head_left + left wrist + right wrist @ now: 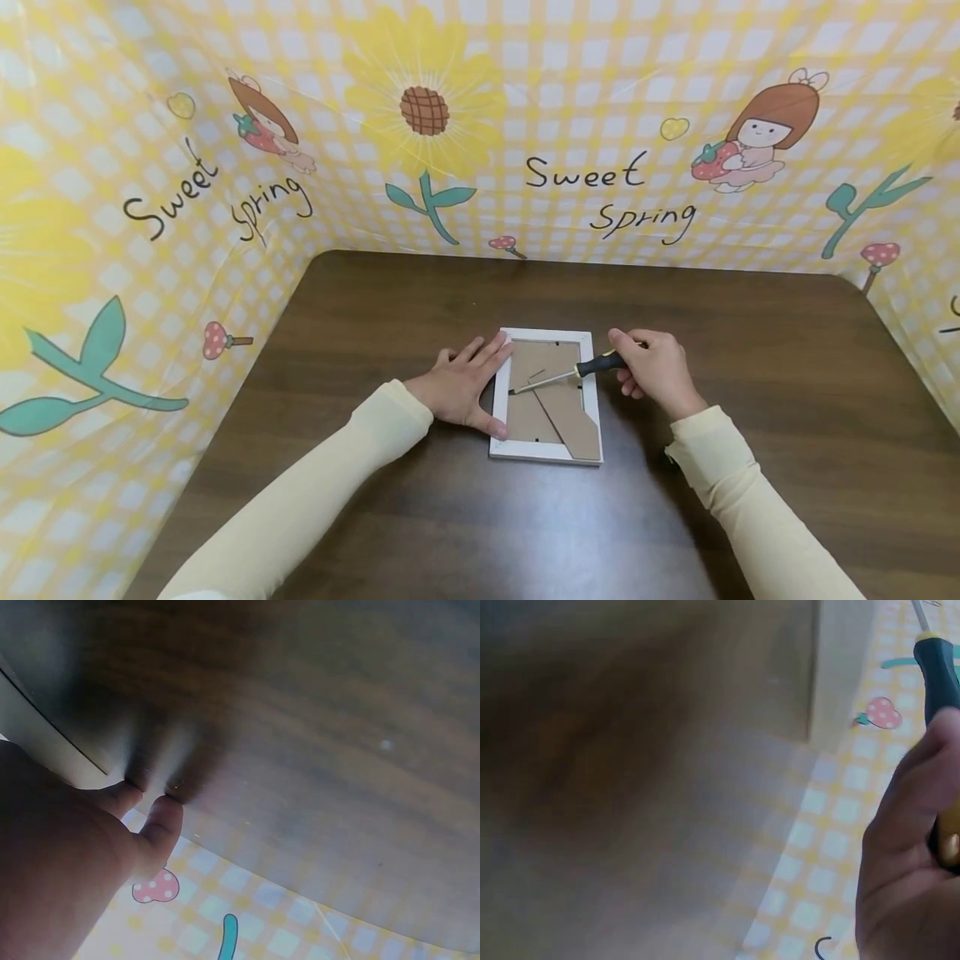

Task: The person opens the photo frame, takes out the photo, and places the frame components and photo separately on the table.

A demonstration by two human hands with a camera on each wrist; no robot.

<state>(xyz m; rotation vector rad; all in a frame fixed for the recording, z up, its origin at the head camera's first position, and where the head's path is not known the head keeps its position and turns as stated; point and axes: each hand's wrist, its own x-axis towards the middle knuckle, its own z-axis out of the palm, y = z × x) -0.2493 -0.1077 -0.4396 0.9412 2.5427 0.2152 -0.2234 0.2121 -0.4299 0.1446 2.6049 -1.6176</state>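
A white picture frame (521,448) lies face down, its brown backing board (522,421) upward. On the board is a brown stand flap (577,425), reaching over the lower right rim. My left hand (459,388) rests with spread fingers along the frame's left side. Two of its fingertips (166,810) show near the frame's edge in the left wrist view. My right hand (660,372) grips the dark handle of a screwdriver (600,363) from the right. The screwdriver's shaft crosses the board, its tip at the inner left edge by a small dark tab. Whether the tip touches the tab, I cannot tell.
The frame lies on a dark brown wooden table (375,333). A yellow checked cloth (570,125) with flowers and cartoon figures hangs behind the table and along both sides. Small black tabs (537,440) sit around the board's edge.
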